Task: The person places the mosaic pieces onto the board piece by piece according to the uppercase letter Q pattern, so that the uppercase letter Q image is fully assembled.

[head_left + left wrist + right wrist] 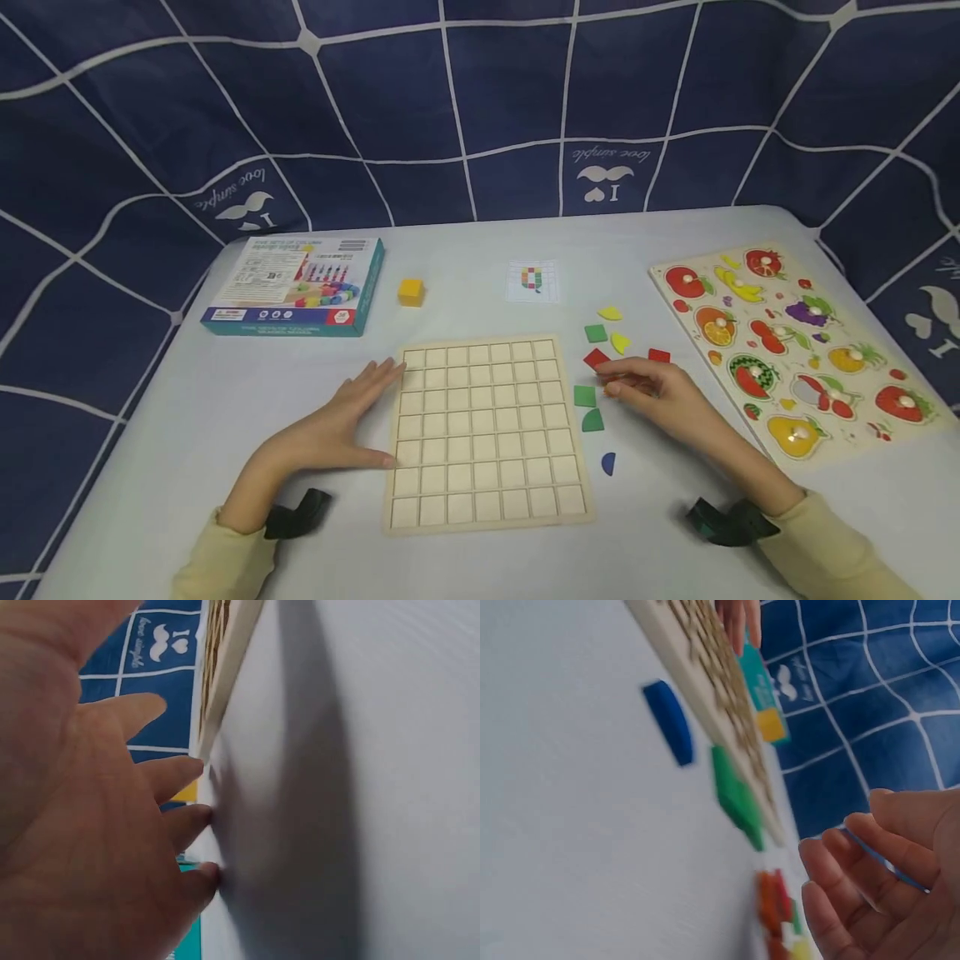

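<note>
A wooden grid board (487, 433) with bare square cells lies in front of me. At its left edge is my left hand (330, 429), thumb and fingers spread, fingertips right at the frame. My right hand (667, 404) hovers over loose pieces on the right, fingers loosely bent; nothing shows between them in the right wrist view. By its fingertips lie a red piece (596, 358), a green square (585, 396) and an orange piece (767, 904), partly hidden in the head view. Nearer me are a green quarter-round (592, 421) and a blue half-round (608, 463).
Another green square (596, 333), a yellow piece (619, 342) and a red one (659, 356) lie around the right hand. A fruit puzzle board (817, 375) is at right. Behind the grid are a pattern card (532, 292), yellow cube (411, 292) and box (292, 287).
</note>
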Action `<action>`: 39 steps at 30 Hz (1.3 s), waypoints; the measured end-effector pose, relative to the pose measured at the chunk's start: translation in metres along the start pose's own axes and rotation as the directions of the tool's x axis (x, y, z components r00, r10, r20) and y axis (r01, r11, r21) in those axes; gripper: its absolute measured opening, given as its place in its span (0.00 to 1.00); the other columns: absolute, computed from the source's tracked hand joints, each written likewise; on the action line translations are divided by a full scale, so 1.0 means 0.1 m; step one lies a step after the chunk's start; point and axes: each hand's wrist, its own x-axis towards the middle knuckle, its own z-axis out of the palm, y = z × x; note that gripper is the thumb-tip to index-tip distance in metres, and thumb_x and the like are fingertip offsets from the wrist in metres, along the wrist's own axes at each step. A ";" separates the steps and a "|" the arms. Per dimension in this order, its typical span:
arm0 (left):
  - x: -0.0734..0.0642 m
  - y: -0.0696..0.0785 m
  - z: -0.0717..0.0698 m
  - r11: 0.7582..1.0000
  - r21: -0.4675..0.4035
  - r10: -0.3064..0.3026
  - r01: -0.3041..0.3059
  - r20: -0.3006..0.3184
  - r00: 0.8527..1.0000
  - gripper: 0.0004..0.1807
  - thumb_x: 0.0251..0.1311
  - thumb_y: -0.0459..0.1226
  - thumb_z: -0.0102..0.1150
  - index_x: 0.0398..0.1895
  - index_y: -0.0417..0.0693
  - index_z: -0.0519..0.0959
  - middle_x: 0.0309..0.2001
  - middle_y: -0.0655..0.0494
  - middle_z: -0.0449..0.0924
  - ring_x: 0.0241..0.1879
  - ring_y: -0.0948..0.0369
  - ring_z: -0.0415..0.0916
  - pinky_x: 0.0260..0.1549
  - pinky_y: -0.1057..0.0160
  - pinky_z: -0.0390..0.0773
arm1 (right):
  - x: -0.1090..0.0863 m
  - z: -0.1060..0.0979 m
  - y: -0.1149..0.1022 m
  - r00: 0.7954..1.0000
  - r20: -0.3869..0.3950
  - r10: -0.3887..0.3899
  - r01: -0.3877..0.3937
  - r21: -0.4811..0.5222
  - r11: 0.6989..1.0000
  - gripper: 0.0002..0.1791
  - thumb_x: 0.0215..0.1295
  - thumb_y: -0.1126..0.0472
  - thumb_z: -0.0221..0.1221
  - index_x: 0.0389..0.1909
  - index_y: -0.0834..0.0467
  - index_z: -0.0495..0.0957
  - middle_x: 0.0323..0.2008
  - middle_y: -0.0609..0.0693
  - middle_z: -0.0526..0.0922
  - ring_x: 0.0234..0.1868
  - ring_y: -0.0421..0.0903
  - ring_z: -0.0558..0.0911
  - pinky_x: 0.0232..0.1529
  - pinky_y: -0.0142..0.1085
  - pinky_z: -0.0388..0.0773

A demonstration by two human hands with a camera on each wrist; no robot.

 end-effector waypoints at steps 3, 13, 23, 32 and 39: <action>-0.03 -0.04 0.02 1.000 0.027 0.004 -0.004 0.014 1.000 0.62 0.38 0.57 0.73 0.74 0.51 0.47 0.73 0.43 0.38 0.70 0.44 0.28 0.61 0.38 0.31 | 0.02 0.09 0.07 1.000 0.024 -0.007 0.005 0.066 0.998 0.12 0.58 0.71 0.62 0.45 0.64 0.80 0.40 0.54 0.83 0.37 0.45 0.82 0.36 0.30 0.78; -0.11 -0.09 0.05 0.998 0.056 0.032 -0.032 -0.013 0.999 0.58 0.40 0.59 0.70 0.73 0.53 0.51 0.73 0.44 0.37 0.69 0.44 0.23 0.60 0.37 0.28 | 0.04 0.22 0.12 0.999 0.040 0.006 -0.002 -0.097 0.995 0.13 0.54 0.69 0.66 0.41 0.56 0.84 0.35 0.42 0.80 0.33 0.42 0.76 0.32 0.31 0.73; -0.10 -0.14 0.07 0.998 0.058 0.027 -0.026 -0.019 0.999 0.59 0.39 0.58 0.71 0.73 0.52 0.51 0.73 0.46 0.37 0.70 0.46 0.23 0.61 0.39 0.28 | 0.08 0.25 0.13 0.995 0.081 -0.052 0.068 -0.219 0.973 0.15 0.46 0.71 0.70 0.37 0.56 0.85 0.33 0.41 0.77 0.29 0.38 0.73 0.29 0.29 0.73; -0.05 -0.09 0.10 0.997 0.060 0.039 -0.039 0.007 0.999 0.59 0.40 0.58 0.70 0.73 0.50 0.50 0.73 0.46 0.36 0.69 0.46 0.22 0.61 0.40 0.27 | -0.01 0.22 0.15 0.993 0.082 -0.086 0.105 -0.268 0.958 0.14 0.43 0.71 0.72 0.34 0.56 0.85 0.33 0.41 0.76 0.29 0.37 0.72 0.27 0.29 0.71; -0.01 -0.09 0.09 0.997 0.069 0.042 -0.043 0.014 0.999 0.59 0.40 0.57 0.71 0.74 0.51 0.49 0.74 0.47 0.36 0.70 0.47 0.22 0.61 0.40 0.27 | -0.03 0.19 0.13 0.993 0.097 -0.074 0.097 -0.258 0.961 0.17 0.44 0.71 0.71 0.33 0.53 0.77 0.27 0.42 0.72 0.30 0.39 0.71 0.31 0.29 0.72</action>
